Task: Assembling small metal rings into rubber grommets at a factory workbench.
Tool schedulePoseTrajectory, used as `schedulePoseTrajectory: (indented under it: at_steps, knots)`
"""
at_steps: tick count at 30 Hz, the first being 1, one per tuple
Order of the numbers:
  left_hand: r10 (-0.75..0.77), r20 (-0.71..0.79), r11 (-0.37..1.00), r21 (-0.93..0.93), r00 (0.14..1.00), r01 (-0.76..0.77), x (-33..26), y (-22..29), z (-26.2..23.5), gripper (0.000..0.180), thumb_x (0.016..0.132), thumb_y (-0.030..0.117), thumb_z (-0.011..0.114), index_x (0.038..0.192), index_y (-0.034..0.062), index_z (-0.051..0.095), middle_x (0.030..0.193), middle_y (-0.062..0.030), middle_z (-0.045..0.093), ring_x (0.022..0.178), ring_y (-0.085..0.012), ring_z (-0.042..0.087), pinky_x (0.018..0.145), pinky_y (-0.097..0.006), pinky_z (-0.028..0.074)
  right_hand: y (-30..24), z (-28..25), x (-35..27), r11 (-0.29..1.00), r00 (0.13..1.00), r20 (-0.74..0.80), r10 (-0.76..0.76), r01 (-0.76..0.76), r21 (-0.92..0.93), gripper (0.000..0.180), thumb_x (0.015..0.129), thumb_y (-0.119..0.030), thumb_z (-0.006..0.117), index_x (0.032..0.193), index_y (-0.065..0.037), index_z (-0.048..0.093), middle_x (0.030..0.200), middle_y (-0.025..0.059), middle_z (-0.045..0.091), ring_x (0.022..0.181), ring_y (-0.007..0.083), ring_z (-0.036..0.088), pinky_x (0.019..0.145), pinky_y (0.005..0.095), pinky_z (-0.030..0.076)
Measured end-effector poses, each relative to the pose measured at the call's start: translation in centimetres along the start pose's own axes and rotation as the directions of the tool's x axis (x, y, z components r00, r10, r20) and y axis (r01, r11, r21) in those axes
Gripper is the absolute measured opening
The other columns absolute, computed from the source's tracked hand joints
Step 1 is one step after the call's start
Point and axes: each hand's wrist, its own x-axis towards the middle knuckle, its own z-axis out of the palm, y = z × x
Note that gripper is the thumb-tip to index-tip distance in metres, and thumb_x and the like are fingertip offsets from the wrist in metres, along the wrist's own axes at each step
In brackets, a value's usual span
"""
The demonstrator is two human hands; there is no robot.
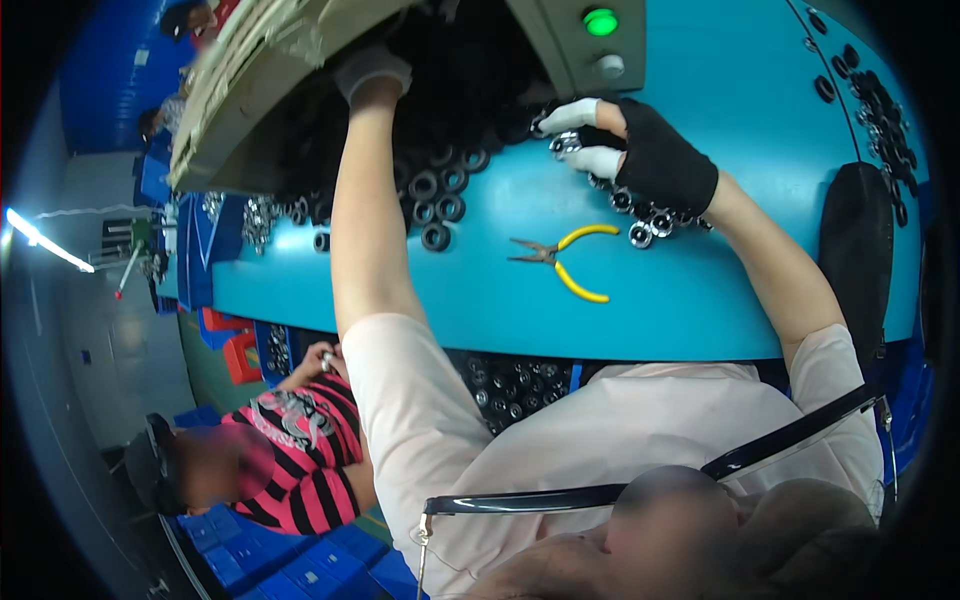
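Note:
My left hand (374, 72), in a white glove, reaches into the dark opening of a beige-framed housing (575, 50). A heap of black rings (440, 130) lies around it, and its fingers are hidden in the dark. On the right, my right hand (640, 150) wears a black fingerless glove with white finger covers. Its thumb and fingers close on a small shiny metal wheel-like part (565, 144). Under and beside that hand are several similar chrome-and-black parts (641, 235). Pliers (548, 254) with yellow handles lie spread on the blue table between my arms.
A green lamp (600, 22) glows on the housing above a pale knob (609, 67). More rings and metal parts (880, 120) lie at the far right, near a long black padded object (856, 260). Below the table edge sits a bin of parts (510, 385). A person in stripes (310, 420) sits at left.

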Motion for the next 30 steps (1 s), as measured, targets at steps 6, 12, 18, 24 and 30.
schedulePoseTrajectory:
  at_steps: [6,12,18,24,30]
  knots:
    - [-0.087,-0.083,0.949,-0.31,0.993,0.057,-0.1,-0.6,0.6,0.049,0.072,0.017,0.056,0.121,0.0121,0.053,0.122,-0.0167,0.052,0.116,-0.0335,0.046,0.098,-0.038,0.038,-1.0,-0.5,0.4,0.985,0.998,-0.029,0.061,-0.055,0.16,0.03,0.079,-0.011,0.065,0.108,-0.004,0.059,0.099,0.0055,0.061,0.09,0.0117,0.058,0.082,0.0265,0.046]
    - [-0.309,0.104,0.174,-0.971,0.945,0.163,-6.0,5.5,-6.0,0.037,0.078,0.012,0.065,0.113,-0.0007,0.057,0.099,-0.0158,0.064,0.082,-0.0243,0.06,0.071,-0.032,0.049,-1.4,-1.0,0.3,0.882,0.975,-0.013,0.224,-0.197,0.429,0.033,0.079,-0.011,0.066,0.11,-0.004,0.059,0.094,0.0029,0.061,0.087,0.0092,0.058,0.079,0.0245,0.048]
    - [-0.063,0.427,-0.643,-0.708,0.902,0.291,-14.5,13.4,-10.5,0.036,0.088,0.014,0.058,0.121,0.0035,0.05,0.102,-0.009,0.058,0.068,-0.016,0.059,0.057,-0.025,0.051,-0.3,-1.1,0.6,0.788,0.98,-0.018,0.201,-0.151,0.597,0.034,0.08,-0.009,0.064,0.113,-0.003,0.057,0.09,0.0023,0.058,0.084,0.0097,0.059,0.078,0.0262,0.051]
    - [-0.078,0.4,-0.687,-0.685,0.913,0.242,-16.1,14.9,-10.7,0.039,0.087,0.006,0.056,0.124,-0.0011,0.046,0.107,-0.0115,0.057,0.076,-0.0162,0.061,0.065,-0.027,0.053,0.9,-0.9,0.3,0.913,0.961,-0.156,0.227,-0.154,0.378,0.03,0.079,-0.013,0.066,0.108,-0.005,0.061,0.093,0.0021,0.054,0.087,0.0108,0.057,0.078,0.0249,0.048]
    - [-0.103,0.34,-0.644,-0.739,0.935,0.198,-16.5,14.7,-9.8,0.043,0.087,0.005,0.056,0.127,-0.002,0.042,0.107,-0.0128,0.057,0.078,-0.0164,0.059,0.069,-0.028,0.052,1.9,-0.6,0.3,0.954,0.939,-0.246,0.239,-0.18,0.242,0.034,0.076,-0.018,0.069,0.105,-0.001,0.06,0.093,0.0033,0.053,0.09,0.013,0.053,0.081,0.0263,0.042]
